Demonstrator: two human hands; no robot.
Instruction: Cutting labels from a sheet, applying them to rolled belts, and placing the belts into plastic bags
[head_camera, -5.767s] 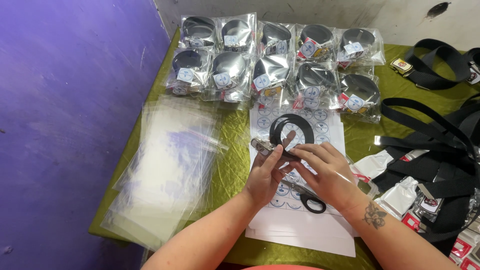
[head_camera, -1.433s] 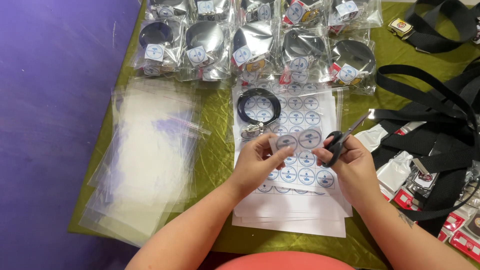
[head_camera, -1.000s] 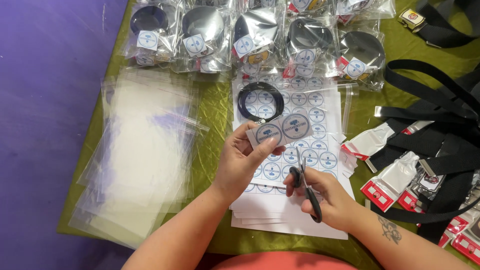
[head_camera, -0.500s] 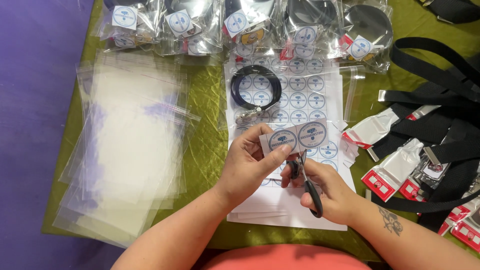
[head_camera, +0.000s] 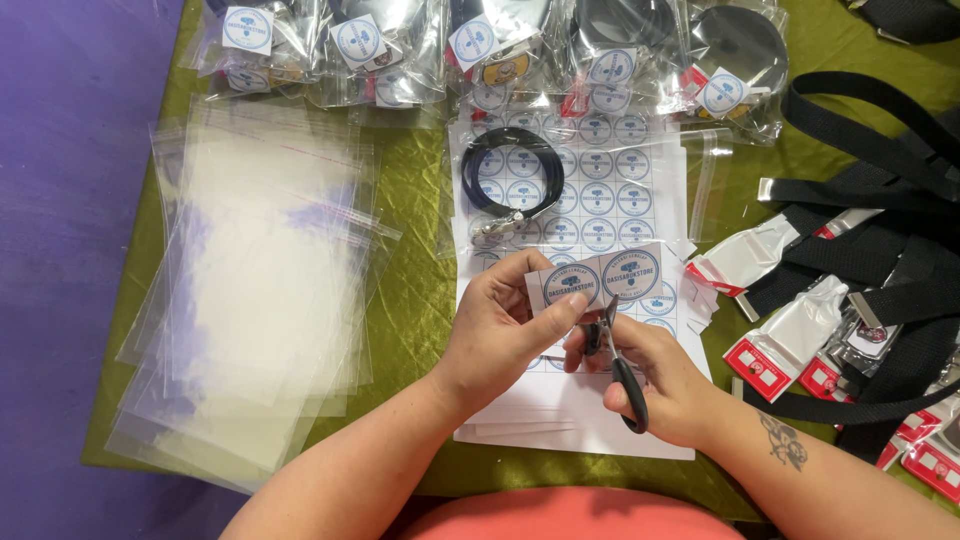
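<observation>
Left hand pinching sticker strip, right hand gripping scissors — blades seemingly at strip's edge

Stack of clear plastic bags left on olive-green cloth; bagged belts with round stickers along top; coiled black belt on sticker sheets; black webbing belts, red-white tags right.
</observation>
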